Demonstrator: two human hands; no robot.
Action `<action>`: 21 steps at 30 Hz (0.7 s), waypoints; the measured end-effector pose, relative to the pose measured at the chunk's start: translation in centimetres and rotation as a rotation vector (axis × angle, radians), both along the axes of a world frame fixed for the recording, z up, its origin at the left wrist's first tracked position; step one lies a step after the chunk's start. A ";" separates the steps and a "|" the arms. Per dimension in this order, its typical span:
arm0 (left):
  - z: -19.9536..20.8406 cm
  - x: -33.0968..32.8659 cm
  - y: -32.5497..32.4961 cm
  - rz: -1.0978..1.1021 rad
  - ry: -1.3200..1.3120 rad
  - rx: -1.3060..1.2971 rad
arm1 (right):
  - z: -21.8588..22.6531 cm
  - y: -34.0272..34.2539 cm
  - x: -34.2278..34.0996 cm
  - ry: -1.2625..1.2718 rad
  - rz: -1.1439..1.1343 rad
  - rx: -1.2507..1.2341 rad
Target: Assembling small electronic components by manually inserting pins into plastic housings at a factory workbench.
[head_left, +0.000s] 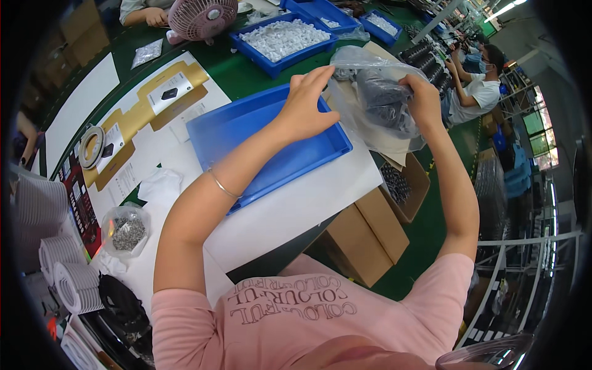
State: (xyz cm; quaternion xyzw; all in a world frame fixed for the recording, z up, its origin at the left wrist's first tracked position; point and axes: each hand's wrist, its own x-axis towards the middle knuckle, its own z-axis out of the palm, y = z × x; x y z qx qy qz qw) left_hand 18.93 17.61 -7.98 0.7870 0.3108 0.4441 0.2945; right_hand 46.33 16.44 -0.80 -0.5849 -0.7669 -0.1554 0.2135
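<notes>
A: What are the hands doing?

B: Both hold a clear plastic bag [370,92] with dark parts inside. The bag is up in the air, just past the far right corner of the big blue tray [265,145].

A: Where are the fingers?

B: The left hand [308,105] has its fingers [317,77] pinched on the bag's left edge. The right hand [425,102] is curled round the bag's right side, so the bag sits between the two hands.

A: What is under it?

B: Brown cardboard boxes [370,231] by the edge of the surface [290,216], which has a white sheet on it.

A: What else is near?

B: A small bag of grey bits [126,231] lies on the left. A pink fan [200,18] and a blue bin of white pieces [283,40] sit farther back. Another person [478,89] sits well apart on the right.
</notes>
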 end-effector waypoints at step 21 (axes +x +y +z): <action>1.5 -1.9 -2.7 -0.399 -0.743 -1.346 | 0.7 -9.3 -6.7 0.247 0.347 0.612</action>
